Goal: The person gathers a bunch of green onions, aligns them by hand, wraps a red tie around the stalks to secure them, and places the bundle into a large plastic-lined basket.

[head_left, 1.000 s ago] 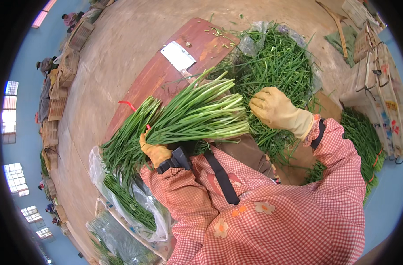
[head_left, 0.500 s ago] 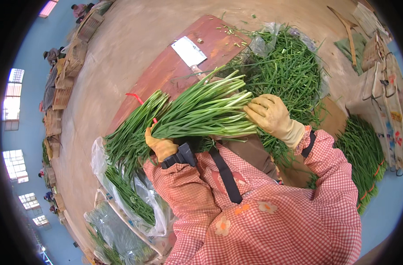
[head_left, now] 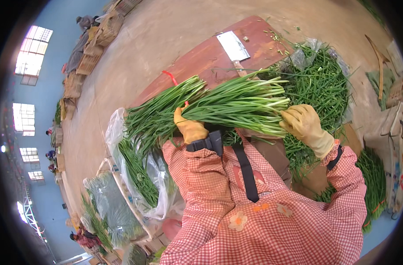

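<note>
A bunch of long green chives (head_left: pixel 237 106) lies sideways in front of my body, its pale cut ends to the right. My left hand (head_left: pixel 190 127), in a yellow glove, is closed round its leafy part from below. At the pale ends my right hand (head_left: pixel 304 123), gloved too, has its fingers bent and pressed on the stalks. Behind the left hand another chive bunch (head_left: pixel 166 97) rests on the red-brown board (head_left: pixel 188 62). A red strip (head_left: pixel 170 77) sticks up beside it. Farther back on the board lies a cleaver (head_left: pixel 233 46), its handle toward me.
A heap of loose green leaves (head_left: pixel 318 84) on plastic sits right of the board. Tied chives (head_left: pixel 371 176) stand at the far right by pale sacks (head_left: pixel 387 128). A clear plastic bag (head_left: pixel 159 176) with chives is at left. Stacked crates (head_left: pixel 91 59) line the wall.
The whole view has swung, so the board, bunch and hands appear farther right. Both hands stay on the chives, with the right fingers still at the pale ends.
</note>
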The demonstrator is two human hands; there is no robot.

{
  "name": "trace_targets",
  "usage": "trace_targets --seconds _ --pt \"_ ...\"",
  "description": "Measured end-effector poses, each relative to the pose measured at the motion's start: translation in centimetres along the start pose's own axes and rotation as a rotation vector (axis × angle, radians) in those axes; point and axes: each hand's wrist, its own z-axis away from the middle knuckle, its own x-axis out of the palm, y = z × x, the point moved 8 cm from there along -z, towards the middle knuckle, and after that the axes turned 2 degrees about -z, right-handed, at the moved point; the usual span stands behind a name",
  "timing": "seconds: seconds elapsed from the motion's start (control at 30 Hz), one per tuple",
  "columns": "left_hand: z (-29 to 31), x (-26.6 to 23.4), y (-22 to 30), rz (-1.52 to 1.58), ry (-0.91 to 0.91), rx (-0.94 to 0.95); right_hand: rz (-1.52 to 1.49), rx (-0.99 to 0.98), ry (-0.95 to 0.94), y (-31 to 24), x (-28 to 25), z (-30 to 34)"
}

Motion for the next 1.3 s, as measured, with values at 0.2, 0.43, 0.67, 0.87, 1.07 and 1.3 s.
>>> trace_targets --seconds 0.2,0.43,0.67,0.87,1.07,1.3 --pt "-0.2 0.5 -0.6 0.012 -0.100 -0.060 0.084 -0.027 -0.056 -0.5 0.8 0.2" --pt "0.1 -0.3 0.8 -0.283 -0.037 0.197 0.144 -0.034 -0.049 -0.5 0.1 -0.6" --pt "-1.1 0.0 -0.5 0.034 -0.171 0.017 -0.013 0.063 -0.015 0.7 0.9 1.2" --pt "-2.3 -0.7 -0.7 0.121 -0.170 -0.036 0.159 0.350 -0.306 4.7 0.4 2.2" --pt "0.9 1.2 -0.2 0.076 0.023 0.054 -0.286 0.162 0.121 0.0 -2.7 -9.3" --pt "3.4 2.5 0.5 0.124 0.051 0.032 -0.291 0.259 0.044 -4.0 -0.7 -11.7"
